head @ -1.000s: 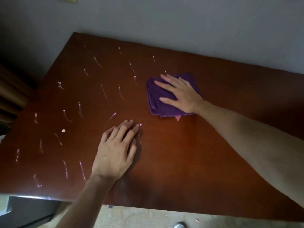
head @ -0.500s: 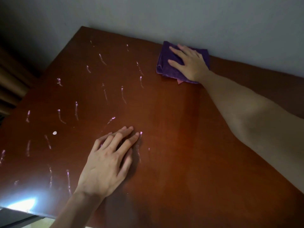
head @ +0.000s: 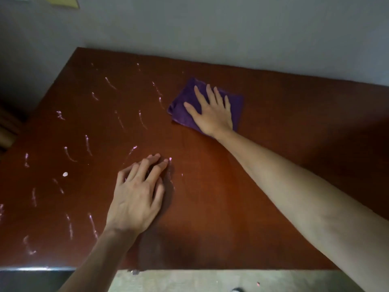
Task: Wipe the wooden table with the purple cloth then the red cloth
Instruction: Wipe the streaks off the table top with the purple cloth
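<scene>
A folded purple cloth (head: 183, 106) lies on the dark wooden table (head: 284, 127), a little short of the far edge. My right hand (head: 212, 112) presses flat on the cloth with straight, spread fingers. My left hand (head: 136, 194) rests palm down on the bare wood near the front middle. Pale pinkish streaks (head: 88, 142) dot the left half of the table. No red cloth is in view.
A grey wall (head: 210, 28) runs along the table's far edge. A yellow note (head: 63, 2) is stuck high on the wall at the left. Pale floor (head: 179, 281) shows below the table's front edge.
My right hand has pulled the purple cloth back from the far edge by the wall toward the middle. My left hand has stayed where it was.
</scene>
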